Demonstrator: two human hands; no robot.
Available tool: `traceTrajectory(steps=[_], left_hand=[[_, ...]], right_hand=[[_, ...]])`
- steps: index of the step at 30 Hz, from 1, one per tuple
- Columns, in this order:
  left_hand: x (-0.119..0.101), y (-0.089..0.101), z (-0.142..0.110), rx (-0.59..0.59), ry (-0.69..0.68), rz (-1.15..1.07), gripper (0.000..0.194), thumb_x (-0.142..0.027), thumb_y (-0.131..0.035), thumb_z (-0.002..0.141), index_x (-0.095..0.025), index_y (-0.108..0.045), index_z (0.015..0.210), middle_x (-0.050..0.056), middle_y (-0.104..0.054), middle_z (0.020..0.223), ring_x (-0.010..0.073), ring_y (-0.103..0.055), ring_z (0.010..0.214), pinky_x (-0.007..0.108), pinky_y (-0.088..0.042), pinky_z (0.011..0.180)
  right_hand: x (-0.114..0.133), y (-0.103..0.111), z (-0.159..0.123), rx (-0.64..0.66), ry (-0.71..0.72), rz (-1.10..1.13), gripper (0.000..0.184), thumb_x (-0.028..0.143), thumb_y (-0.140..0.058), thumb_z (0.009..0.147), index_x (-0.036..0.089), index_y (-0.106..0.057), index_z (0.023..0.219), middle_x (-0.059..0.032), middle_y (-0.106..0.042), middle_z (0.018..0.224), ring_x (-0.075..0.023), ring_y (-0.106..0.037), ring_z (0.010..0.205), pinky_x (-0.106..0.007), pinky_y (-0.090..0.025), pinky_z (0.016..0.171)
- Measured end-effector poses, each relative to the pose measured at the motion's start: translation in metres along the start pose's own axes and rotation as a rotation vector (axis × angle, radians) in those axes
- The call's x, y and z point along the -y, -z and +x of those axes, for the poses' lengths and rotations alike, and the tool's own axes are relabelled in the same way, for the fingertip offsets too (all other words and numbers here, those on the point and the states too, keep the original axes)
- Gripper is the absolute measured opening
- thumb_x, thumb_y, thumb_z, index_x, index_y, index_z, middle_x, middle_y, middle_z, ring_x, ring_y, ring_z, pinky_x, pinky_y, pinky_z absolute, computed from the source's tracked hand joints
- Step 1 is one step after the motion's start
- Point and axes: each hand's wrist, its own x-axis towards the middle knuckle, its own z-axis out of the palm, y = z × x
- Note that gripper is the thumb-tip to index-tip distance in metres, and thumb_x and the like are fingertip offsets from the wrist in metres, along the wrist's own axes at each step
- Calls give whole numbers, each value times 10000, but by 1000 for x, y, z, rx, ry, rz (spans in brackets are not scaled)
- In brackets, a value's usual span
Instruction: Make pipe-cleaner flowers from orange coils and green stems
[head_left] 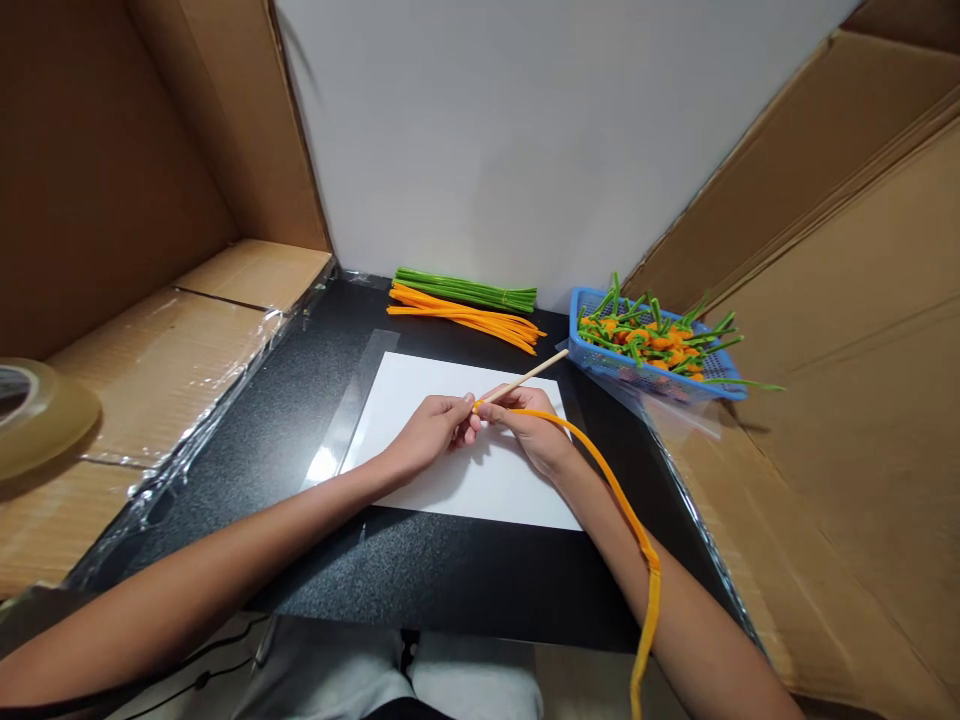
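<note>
Over a white sheet of paper [480,495], my left hand [431,432] and my right hand [536,432] meet, fingertips pinched close together. A thin wooden stick [536,371] slants up to the right from my right hand's grip. At its lower end, between both hands' fingertips, a bit of orange pipe cleaner is wound around it. The rest of this orange pipe cleaner [600,462] passes across my right hand and trails down over my right forearm. My left thumb and fingers press at the wound end; exactly what lies beneath them is partly hidden.
Behind the paper lie bundles of green pipe cleaners [465,290] and orange pipe cleaners [469,318]. A blue basket [645,377] at the back right holds orange and green pipe-cleaner pieces. A roll of clear tape [71,420] sits left on cardboard. Cardboard walls flank the black tabletop [247,440].
</note>
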Motion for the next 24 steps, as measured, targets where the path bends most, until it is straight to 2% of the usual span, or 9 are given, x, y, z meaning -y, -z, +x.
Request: traceTrajectory(steps=[2, 5, 7, 9, 12, 15, 20, 24], left_hand=[[-3, 7, -1, -35, -186, 362, 507, -531, -336, 997, -147, -604, 800, 45, -619, 722, 162, -540, 659, 275, -380, 624], [-5, 17, 0, -69, -447, 949, 358, -481, -457, 988, -154, -601, 979, 76, -669, 949, 208, -591, 833, 283, -382, 651], [-4, 20, 1, -44, -508, 1193, 267, -394, -479, 996, -152, -589, 1011, 84, -671, 988, 220, -599, 865, 282, -365, 619], [-2, 21, 3, -27, -511, 1308, 214, -301, -444, 1010, -154, -593, 971, 76, -676, 948, 217, -603, 843, 286, -345, 598], [1, 21, 4, -41, -503, 1295, 211, -256, -425, 1007, -166, -602, 936, 55, -678, 884, 205, -605, 799, 291, -328, 593], [2, 21, 4, -57, -474, 1190, 259, -286, -402, 1011, -176, -607, 896, 43, -672, 821, 192, -596, 741, 290, -317, 601], [0, 22, 3, -56, -389, 1005, 371, -371, -377, 1017, -176, -603, 797, 33, -643, 726, 167, -544, 639, 281, -289, 595], [-3, 23, 4, -7, -319, 843, 393, -406, -397, 1007, -174, -621, 783, 19, -634, 705, 153, -532, 633, 266, -290, 603]], right_hand=[[-1, 0, 1, -77, -23, 15, 245, 397, -825, 708, 174, -725, 723, -18, -671, 682, -144, -583, 670, -291, -445, 669], [-2, -1, 1, -174, -62, 48, 260, 374, -872, 631, 175, -714, 687, 1, -635, 669, -113, -515, 638, -260, -387, 615], [-2, -3, 0, -155, -62, 51, 275, 380, -869, 630, 170, -693, 643, 9, -605, 636, -107, -494, 623, -261, -373, 613], [-2, -5, 0, -141, -54, 29, 292, 399, -864, 633, 165, -689, 634, 5, -602, 622, -111, -497, 620, -270, -376, 622], [-1, -6, -1, -165, -65, -23, 331, 452, -861, 620, 159, -712, 658, -18, -629, 640, -131, -522, 636, -290, -400, 642], [1, -5, -1, -145, -70, -80, 354, 489, -838, 637, 156, -736, 705, -33, -648, 675, -149, -547, 675, -303, -415, 669], [4, -2, -2, -91, -40, -164, 308, 462, -788, 718, 164, -744, 780, -38, -664, 747, -162, -559, 738, -302, -397, 695], [3, 0, -3, -61, -38, -185, 283, 440, -782, 735, 173, -726, 806, -29, -647, 760, -160, -538, 737, -300, -388, 678]])
